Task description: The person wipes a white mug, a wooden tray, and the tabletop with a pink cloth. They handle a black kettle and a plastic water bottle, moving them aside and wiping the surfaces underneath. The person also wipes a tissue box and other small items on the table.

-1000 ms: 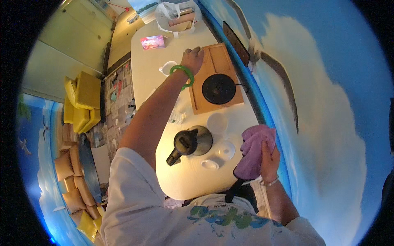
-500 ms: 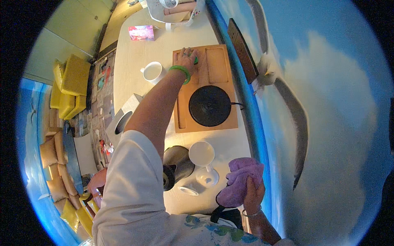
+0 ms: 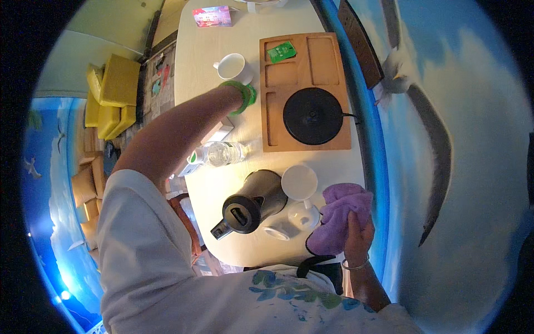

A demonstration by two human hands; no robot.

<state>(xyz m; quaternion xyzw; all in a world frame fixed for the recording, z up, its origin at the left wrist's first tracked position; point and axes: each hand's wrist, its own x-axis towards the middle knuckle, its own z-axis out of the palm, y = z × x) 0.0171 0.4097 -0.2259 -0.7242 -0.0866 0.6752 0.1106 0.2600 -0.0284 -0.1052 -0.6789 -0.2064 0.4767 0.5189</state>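
Observation:
My right hand [image 3: 359, 236] grips a bunched purple cloth [image 3: 342, 217] at the near right of the table. My left arm reaches across the table and ends at a green bangle, where my left hand [image 3: 243, 96] is mostly hidden, so its fingers do not show. It is left of a wooden tray [image 3: 278, 146], near a white cup [image 3: 232, 68]. A green packet [image 3: 282, 52] lies in the tray's far left compartment. The tray's near part bears a round black kettle base [image 3: 313, 116].
A dark electric kettle [image 3: 253, 203] stands near me, beside a white mug [image 3: 299, 182], a white lid [image 3: 303, 215] and a small white piece [image 3: 276, 232]. A clear bottle [image 3: 222, 154] with a green cap is under my left arm. A pink card [image 3: 212, 16] lies far off.
My left hand has left the tray and drawn back to the left, uncovering the green packet. The view has shifted, and the bottle now shows. My right hand still holds the cloth.

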